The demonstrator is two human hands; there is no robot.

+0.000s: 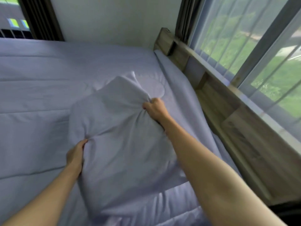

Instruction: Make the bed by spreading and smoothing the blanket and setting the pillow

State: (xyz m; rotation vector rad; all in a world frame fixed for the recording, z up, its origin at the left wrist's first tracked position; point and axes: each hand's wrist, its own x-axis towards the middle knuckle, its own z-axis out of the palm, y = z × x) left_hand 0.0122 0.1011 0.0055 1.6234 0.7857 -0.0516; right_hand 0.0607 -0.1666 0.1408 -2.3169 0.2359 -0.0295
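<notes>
Grip: my left hand [75,154] and right hand [154,108] each pinch bunched cover of the pillow [117,136], held near the bed's window-side edge. Blanket [40,75]: spread, mostly smooth, done. Remaining: pillow set down at the headboard [241,121].

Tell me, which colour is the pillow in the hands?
Pale lilac, plain; the pillow shows best in the head view.

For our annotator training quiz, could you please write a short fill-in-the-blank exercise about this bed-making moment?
1. The left hand and the right hand both grip the ____.
2. The quilted ____ lies spread out flat.
3. The wooden headboard stands on the person's ____ side.
Missing words: pillow; blanket; right.
</notes>
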